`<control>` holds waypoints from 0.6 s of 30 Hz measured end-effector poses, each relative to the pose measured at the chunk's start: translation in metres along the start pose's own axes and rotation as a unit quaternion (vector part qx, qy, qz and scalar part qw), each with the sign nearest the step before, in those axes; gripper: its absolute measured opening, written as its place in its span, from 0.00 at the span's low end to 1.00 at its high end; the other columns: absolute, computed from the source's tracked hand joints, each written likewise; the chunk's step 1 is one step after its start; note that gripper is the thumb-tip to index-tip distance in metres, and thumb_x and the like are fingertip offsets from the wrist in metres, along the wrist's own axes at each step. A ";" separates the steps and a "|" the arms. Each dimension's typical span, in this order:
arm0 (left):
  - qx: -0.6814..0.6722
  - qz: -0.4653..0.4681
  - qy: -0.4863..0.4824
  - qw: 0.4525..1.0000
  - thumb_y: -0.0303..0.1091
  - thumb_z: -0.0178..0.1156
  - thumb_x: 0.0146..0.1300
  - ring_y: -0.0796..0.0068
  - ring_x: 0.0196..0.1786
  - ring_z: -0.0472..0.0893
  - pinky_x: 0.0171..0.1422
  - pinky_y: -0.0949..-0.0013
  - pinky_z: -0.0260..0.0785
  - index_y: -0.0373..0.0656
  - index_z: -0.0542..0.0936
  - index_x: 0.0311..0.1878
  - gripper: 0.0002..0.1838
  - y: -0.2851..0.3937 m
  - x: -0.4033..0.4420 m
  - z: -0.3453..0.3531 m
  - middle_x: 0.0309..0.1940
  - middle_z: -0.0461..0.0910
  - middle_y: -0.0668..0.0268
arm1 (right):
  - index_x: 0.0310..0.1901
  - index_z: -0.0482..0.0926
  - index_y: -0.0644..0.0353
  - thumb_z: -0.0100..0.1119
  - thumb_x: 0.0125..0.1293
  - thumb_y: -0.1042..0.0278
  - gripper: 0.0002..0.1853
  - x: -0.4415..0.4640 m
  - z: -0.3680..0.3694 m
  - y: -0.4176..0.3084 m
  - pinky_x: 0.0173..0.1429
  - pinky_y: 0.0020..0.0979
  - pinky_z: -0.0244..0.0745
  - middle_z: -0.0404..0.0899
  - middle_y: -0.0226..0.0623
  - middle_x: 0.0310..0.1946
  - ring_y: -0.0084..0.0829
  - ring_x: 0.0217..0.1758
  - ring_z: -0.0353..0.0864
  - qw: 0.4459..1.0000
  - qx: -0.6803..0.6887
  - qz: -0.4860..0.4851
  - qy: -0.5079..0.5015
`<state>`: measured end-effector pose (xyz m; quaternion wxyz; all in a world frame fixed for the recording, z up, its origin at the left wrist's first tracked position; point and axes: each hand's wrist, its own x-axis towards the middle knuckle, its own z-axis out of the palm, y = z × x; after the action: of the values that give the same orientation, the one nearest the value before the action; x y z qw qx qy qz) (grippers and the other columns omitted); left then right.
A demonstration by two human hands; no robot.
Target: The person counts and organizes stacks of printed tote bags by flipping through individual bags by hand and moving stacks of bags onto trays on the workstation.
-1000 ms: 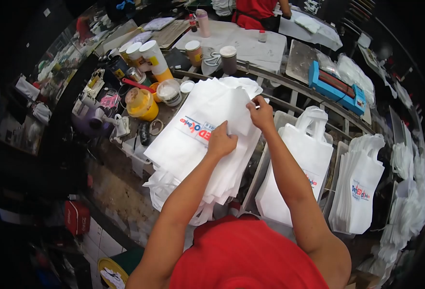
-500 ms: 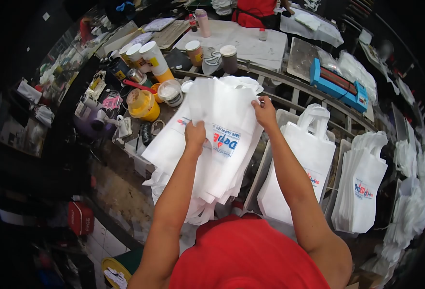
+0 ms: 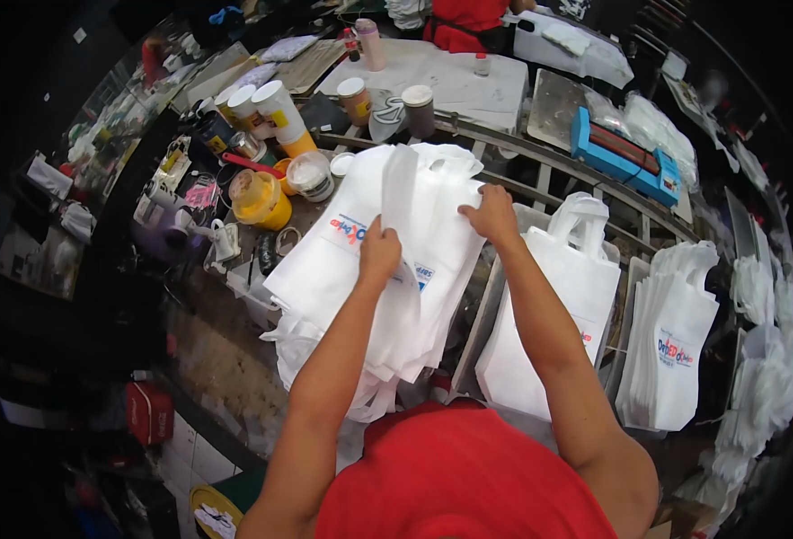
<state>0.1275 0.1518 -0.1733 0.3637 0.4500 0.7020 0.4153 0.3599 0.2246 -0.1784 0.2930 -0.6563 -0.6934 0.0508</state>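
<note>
A thick stack of white printed tote bags [image 3: 324,260] lies in front of me, its layers fanned and uneven at the lower end. My left hand [image 3: 380,251] is closed on the edge of one white tote bag [image 3: 400,193], which stands folded up from the stack and bends leftward. Blue and red lettering shows on the bags left of that hand, and part of a blue print shows to its right. My right hand [image 3: 492,216] rests at the stack's upper right edge, thumb and fingers apart, with nothing visible between them.
Two more bag piles, one with upright handles [image 3: 558,296] and one further right [image 3: 675,341], sit on boards. Ink tubs, including a yellow one [image 3: 261,202], crowd the left. A blue machine [image 3: 625,162] stands behind. A person in red [image 3: 464,25] is at the far table.
My left hand has moved right and slightly up, folding the held bag over leftward. My right hand's pinch on the bag's corner has loosened.
</note>
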 end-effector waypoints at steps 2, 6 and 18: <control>0.045 0.037 0.006 0.998 0.31 0.46 0.67 0.38 0.57 0.82 0.65 0.49 0.73 0.37 0.76 0.66 0.25 0.027 -0.012 -0.015 0.52 0.83 0.38 | 0.56 0.81 0.66 0.71 0.61 0.64 0.23 0.002 -0.009 -0.008 0.60 0.45 0.79 0.87 0.52 0.48 0.52 0.52 0.86 0.997 0.044 0.057 -0.042; 0.093 0.120 0.002 0.988 0.31 0.44 0.69 0.35 0.57 0.81 0.65 0.47 0.72 0.37 0.75 0.67 0.25 0.046 -0.024 -0.019 0.52 0.82 0.36 | 0.53 0.83 0.65 0.70 0.61 0.64 0.20 0.009 -0.019 -0.021 0.60 0.43 0.78 0.87 0.53 0.49 0.52 0.53 0.86 0.970 0.165 0.150 -0.095; 0.050 0.188 -0.020 0.981 0.34 0.49 0.72 0.38 0.57 0.83 0.67 0.50 0.72 0.36 0.73 0.69 0.25 0.037 -0.041 -0.004 0.53 0.82 0.36 | 0.58 0.73 0.62 0.59 0.73 0.52 0.23 0.014 -0.008 -0.036 0.54 0.52 0.82 0.75 0.52 0.64 0.52 0.47 0.86 0.720 0.611 0.280 -0.169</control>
<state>0.1498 0.1218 -0.1326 0.2699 0.5995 0.6178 0.4313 0.3325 0.2304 -0.1508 0.4811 -0.4796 -0.3340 0.6535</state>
